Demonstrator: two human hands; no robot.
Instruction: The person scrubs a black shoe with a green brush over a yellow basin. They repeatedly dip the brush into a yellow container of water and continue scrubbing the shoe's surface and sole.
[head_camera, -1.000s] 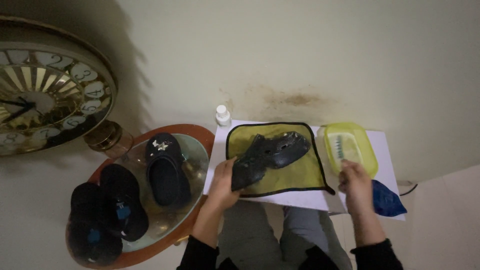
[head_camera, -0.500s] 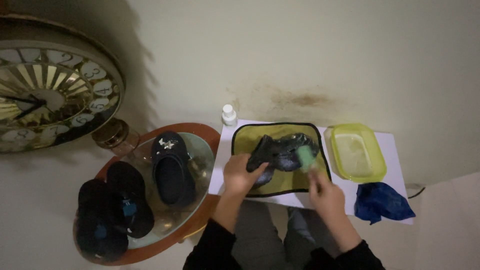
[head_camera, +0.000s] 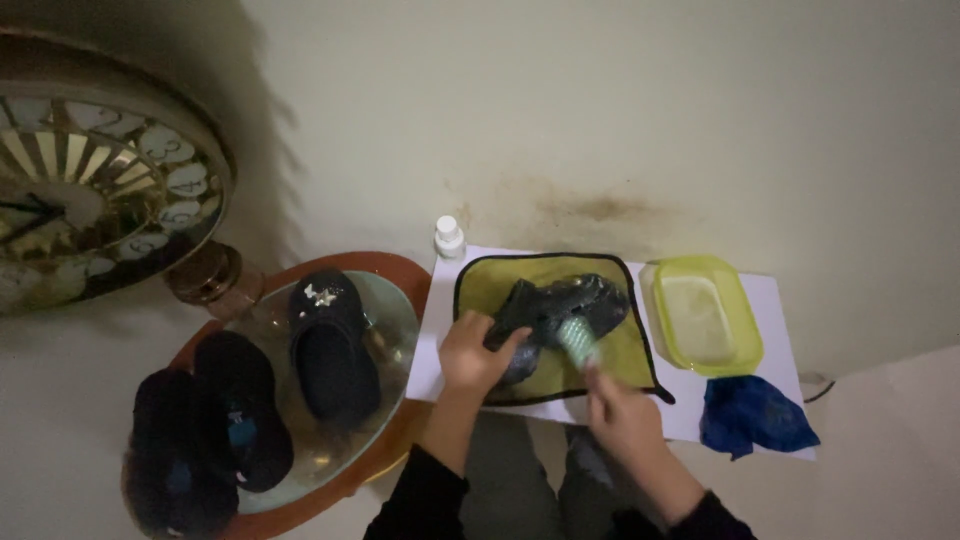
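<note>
On the yellow cloth, spread across a white board, lies a dark shoe, tipped a little on its side. The left hand is closed around the near end of the shoe, fingers curled over its edge and thumb on top, holding it down against the cloth. The right hand is closed around the handle of a pale green brush, whose head touches the side of the shoe close to the left hand's fingertips. Both sleeves are dark, and the person's knees show under the near edge of the board.

Just right of the cloth stands a yellow-green tub, shallow, with rounded corners; I cannot tell what is in it. Near the tub, at the board's right corner, lies a crumpled blue rag, partly hanging over the edge. At the far left corner of the board, just beside the cloth, a small white bottle stands upright against the wall.

Left of the board is a round table with a wooden rim and a glass top. Another dark shoe with a small star trim lies on the glass, toe toward the wall. Two more dark shoes lie at the table's near left, overlapping each other. A big clock with a gold face leans on the wall beyond the table.
</note>
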